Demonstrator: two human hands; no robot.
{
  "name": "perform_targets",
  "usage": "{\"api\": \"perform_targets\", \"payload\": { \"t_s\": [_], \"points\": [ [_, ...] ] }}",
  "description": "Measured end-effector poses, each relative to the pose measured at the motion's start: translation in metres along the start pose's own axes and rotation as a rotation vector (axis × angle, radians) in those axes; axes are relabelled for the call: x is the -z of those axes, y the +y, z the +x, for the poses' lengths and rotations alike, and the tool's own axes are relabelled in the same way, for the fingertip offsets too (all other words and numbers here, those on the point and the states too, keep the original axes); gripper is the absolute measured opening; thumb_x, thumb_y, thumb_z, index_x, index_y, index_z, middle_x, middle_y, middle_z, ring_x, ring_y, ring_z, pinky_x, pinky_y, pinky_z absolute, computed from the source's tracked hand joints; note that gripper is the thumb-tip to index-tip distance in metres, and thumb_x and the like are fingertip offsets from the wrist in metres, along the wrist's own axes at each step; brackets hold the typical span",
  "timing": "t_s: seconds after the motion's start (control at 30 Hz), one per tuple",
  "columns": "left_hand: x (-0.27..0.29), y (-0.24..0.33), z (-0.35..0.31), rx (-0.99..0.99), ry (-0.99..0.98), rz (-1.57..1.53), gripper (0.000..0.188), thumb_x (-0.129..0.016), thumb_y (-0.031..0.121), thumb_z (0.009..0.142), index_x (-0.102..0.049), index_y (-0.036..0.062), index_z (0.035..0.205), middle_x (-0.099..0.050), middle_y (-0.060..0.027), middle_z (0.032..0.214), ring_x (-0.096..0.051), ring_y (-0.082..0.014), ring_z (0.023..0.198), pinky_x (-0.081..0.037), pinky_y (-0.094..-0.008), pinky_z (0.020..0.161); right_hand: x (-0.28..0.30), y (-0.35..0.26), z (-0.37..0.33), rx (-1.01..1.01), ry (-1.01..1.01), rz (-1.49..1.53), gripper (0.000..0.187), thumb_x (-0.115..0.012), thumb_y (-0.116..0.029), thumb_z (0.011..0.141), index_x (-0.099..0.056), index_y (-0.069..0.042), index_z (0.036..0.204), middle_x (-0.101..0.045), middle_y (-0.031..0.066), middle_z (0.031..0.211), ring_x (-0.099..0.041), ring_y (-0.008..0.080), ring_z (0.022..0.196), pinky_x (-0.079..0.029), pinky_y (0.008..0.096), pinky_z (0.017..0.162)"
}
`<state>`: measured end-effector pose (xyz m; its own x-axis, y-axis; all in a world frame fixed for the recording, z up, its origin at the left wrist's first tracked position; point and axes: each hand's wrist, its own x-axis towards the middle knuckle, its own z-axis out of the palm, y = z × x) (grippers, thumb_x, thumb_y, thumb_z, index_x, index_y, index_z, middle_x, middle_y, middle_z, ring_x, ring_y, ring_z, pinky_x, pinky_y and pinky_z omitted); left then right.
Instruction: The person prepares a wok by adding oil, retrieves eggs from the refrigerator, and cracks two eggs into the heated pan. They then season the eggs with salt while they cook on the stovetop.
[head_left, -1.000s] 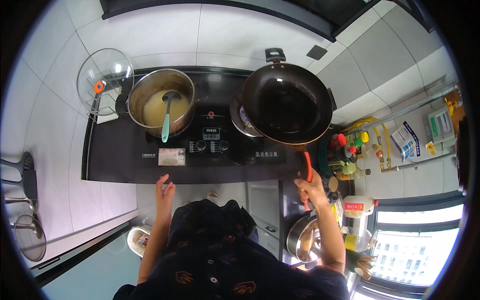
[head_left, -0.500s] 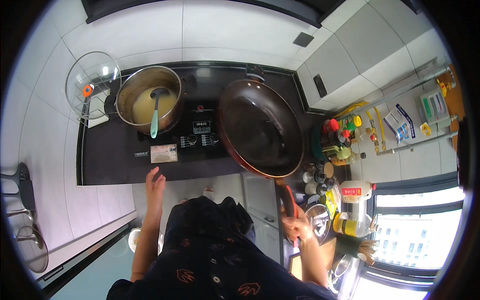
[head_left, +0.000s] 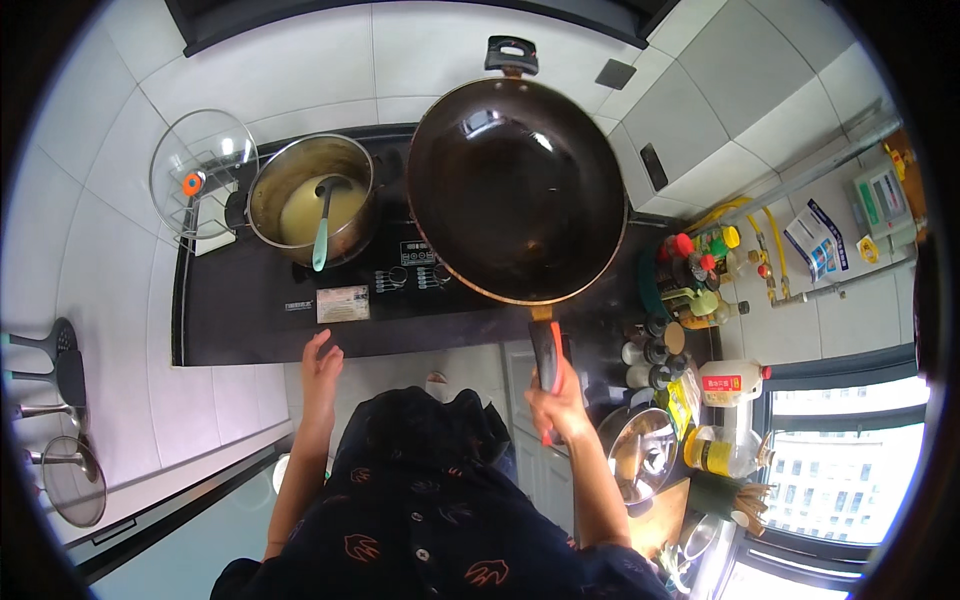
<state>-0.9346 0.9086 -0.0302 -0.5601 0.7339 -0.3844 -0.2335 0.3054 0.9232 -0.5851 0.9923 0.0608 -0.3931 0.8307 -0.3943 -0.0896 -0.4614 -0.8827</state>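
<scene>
My right hand (head_left: 558, 402) grips the black and red handle of a large dark wok (head_left: 515, 190). The wok is lifted over the right side of the black cooktop (head_left: 250, 335), its inside facing me, with only shiny oil-like streaks and a small brown spot showing in it. My left hand (head_left: 322, 362) hangs at the cooktop's front edge with loosely curled fingers and holds nothing. Near it lies a small flat card-like label (head_left: 343, 303). Further back on the left stands a steel pot (head_left: 262, 195) of pale, cloudy liquid, a ladle (head_left: 321, 240) with a mint-green handle leaning in it.
A glass lid (head_left: 190, 150) stands in a wire rack at the far left. To the right are sauce bottles (head_left: 700, 265), spice jars (head_left: 650, 352), another glass lid (head_left: 640, 455), an oil jug (head_left: 715, 450) and a chopstick holder (head_left: 715, 495). Utensils (head_left: 65, 375) hang on the left wall.
My right hand has raised the wok and shifted it slightly left, so its inside turns more toward me and its far handle shows against the wall. My left hand stays nearly still.
</scene>
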Motion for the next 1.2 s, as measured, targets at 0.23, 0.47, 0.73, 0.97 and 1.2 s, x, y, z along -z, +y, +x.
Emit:
{"api": "perform_targets", "payload": {
  "t_s": [0.23,0.47,0.73,0.97,1.2],
  "points": [
    [0.016,0.002,-0.006,0.026,0.028,-0.034,0.043,-0.056,0.019,0.093,-0.046,0.0124,0.135,-0.041,-0.0031,0.139,-0.046,-0.0181,0.123,-0.036,-0.0367,0.103,0.015,-0.047,0.035,0.143,0.168,-0.284,0.032,-0.055,0.009,0.080,-0.043,0.000,0.108,-0.049,0.0026,0.057,-0.044,0.0115,0.034,-0.038,0.0255,0.032],
    [0.025,-0.011,-0.007,0.089,0.081,-0.117,0.044,-0.055,0.019,0.093,-0.045,0.0125,0.136,-0.040,-0.0030,0.141,-0.045,-0.0177,0.124,-0.035,-0.0361,0.103,0.044,-0.105,0.009,-0.075,0.229,-0.360,0.028,-0.060,0.003,0.080,-0.044,-0.001,0.103,-0.044,0.0004,0.052,-0.042,0.0104,0.034,-0.035,0.0240,0.033],
    [0.022,-0.023,0.008,0.117,0.066,-0.094,0.044,-0.057,0.019,0.092,-0.047,0.0129,0.134,-0.043,-0.0030,0.139,-0.047,-0.0165,0.122,-0.038,-0.0348,0.102,0.013,-0.125,-0.075,-0.356,0.288,-0.137,0.031,-0.062,-0.004,0.074,-0.048,0.002,0.102,-0.044,0.0025,0.051,-0.038,0.0106,0.031,-0.031,0.0237,0.030],
    [-0.001,-0.014,0.035,0.042,0.026,-0.080,0.043,-0.061,0.015,0.089,-0.050,0.0117,0.131,-0.052,-0.0050,0.124,-0.052,-0.0147,0.113,-0.042,-0.0265,0.090,-0.004,-0.063,-0.096,-0.337,0.138,0.213,0.035,-0.061,-0.001,0.075,-0.046,0.000,0.106,-0.039,0.0015,0.054,-0.031,0.0092,0.029,-0.026,0.0239,0.027],
    [0.000,-0.006,0.032,-0.004,0.053,-0.075,0.043,-0.061,0.012,0.088,-0.050,0.0086,0.130,-0.043,-0.0074,0.138,-0.053,-0.0166,0.114,-0.042,-0.0268,0.092,0.008,-0.029,-0.069,-0.188,-0.039,0.397,0.036,-0.056,0.006,0.075,-0.041,0.001,0.106,-0.038,0.0040,0.050,-0.034,0.0124,0.027,-0.031,0.0269,0.025]
  ]
}}
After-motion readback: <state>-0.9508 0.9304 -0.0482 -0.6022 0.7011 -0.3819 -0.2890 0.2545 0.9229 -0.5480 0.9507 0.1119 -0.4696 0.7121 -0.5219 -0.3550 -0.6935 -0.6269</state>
